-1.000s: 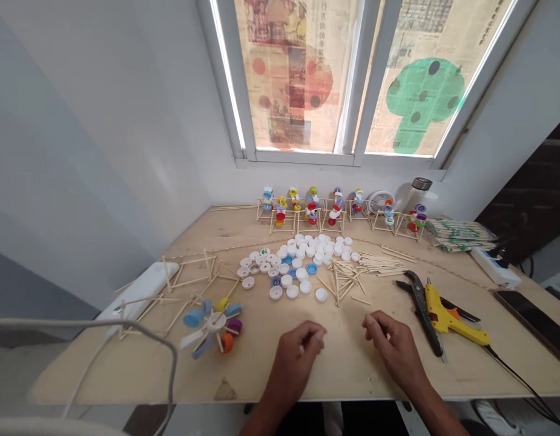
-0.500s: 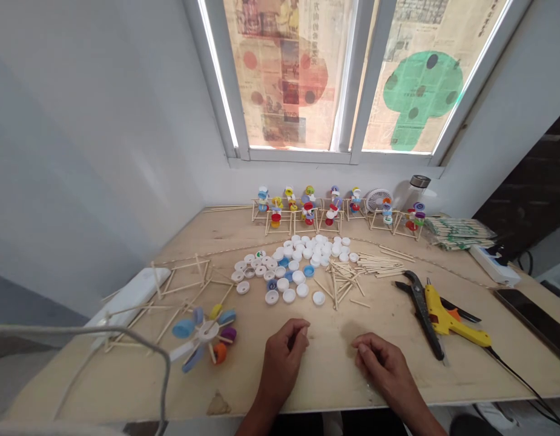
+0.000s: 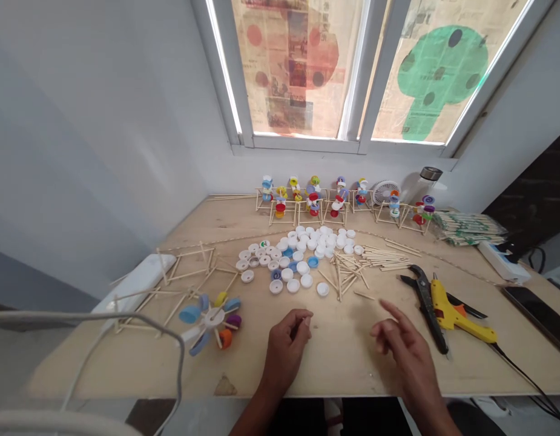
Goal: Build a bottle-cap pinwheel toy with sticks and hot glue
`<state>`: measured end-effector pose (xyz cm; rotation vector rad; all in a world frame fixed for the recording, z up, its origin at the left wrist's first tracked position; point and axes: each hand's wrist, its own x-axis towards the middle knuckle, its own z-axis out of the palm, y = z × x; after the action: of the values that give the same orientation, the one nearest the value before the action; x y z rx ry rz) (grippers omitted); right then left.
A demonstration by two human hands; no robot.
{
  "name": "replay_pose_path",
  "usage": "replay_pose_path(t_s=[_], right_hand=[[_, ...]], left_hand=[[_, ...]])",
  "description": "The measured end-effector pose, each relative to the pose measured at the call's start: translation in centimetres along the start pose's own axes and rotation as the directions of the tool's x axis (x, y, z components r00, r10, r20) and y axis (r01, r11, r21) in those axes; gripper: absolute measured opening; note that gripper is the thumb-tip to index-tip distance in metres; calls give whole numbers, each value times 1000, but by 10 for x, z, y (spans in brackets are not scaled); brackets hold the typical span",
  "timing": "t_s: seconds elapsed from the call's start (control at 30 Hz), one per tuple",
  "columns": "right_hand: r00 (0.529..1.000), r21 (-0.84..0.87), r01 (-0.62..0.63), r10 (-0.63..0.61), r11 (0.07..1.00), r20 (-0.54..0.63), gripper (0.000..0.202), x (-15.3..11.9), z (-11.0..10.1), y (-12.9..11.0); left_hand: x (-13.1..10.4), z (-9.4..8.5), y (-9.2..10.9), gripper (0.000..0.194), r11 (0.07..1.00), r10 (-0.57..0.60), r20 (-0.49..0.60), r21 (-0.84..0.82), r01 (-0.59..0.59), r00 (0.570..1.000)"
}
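My left hand (image 3: 287, 345) rests near the front of the wooden table, its thumb and fingers curled together; whether something small is inside I cannot make out. Right of it, my right hand (image 3: 404, 345) is raised, index finger stretched forward and the others loosely bent, with nothing held. Short wooden sticks (image 3: 347, 275) lie in a loose heap beyond the hands, one stick just ahead of the right fingertips. White bottle caps (image 3: 306, 280), with a few blue ones, spread behind the left hand. To the left sits a wheel (image 3: 214, 317) of sticks with coloured caps around a white hub.
Stick frames (image 3: 189, 266) stand at the left beside a white power strip (image 3: 146, 275). On the right lie black cutters (image 3: 427, 309), a yellow glue gun (image 3: 459, 315) and a phone (image 3: 538, 315). Small finished wheels (image 3: 313, 203) line the back. A grey cable (image 3: 125, 318) crosses the left foreground.
My right hand has moved right and forward, its index finger extending from a curled pose. My left hand stays curled in about the same place. The camera view has shifted slightly.
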<state>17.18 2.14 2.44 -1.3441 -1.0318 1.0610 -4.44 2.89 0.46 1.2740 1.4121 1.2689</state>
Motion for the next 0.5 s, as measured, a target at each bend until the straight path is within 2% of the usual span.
replay_pose_path(t_s=[0.07,0.13,0.2,0.27,0.33,0.37,0.43,0.5], right_hand=[[985,-150,63,-37,987,168,45,3,14,2],[954,-339,202,-106,919,281,38,14,26,1],[901,-533,397,-208,747,380,31,29,36,-3],[815,-661,579,-308,478,491,25,44,48,-11],[741,-713,664,-321,224,590,22,55,61,-18],[722,-722,678,-305,139,621,20,59,67,-20],[711,-728,683,-269,49,649,16,65,79,-24],[711,-732,681,-257,16,655,15,69,88,-25]], left_hand=[[2,-4,3,26,1000,8,-25,10,-8,1000],[6,-9,7,26,997,37,-81,72,-31,996],[13,-16,12,25,978,92,-148,199,-61,985],[22,-22,15,25,927,151,-168,368,-80,974],[30,-25,17,26,854,179,-131,513,-88,975],[34,-26,17,28,815,176,-102,573,-87,979],[40,-25,17,30,736,140,-46,673,-73,989],[44,-23,18,32,658,82,-15,752,-42,997]])
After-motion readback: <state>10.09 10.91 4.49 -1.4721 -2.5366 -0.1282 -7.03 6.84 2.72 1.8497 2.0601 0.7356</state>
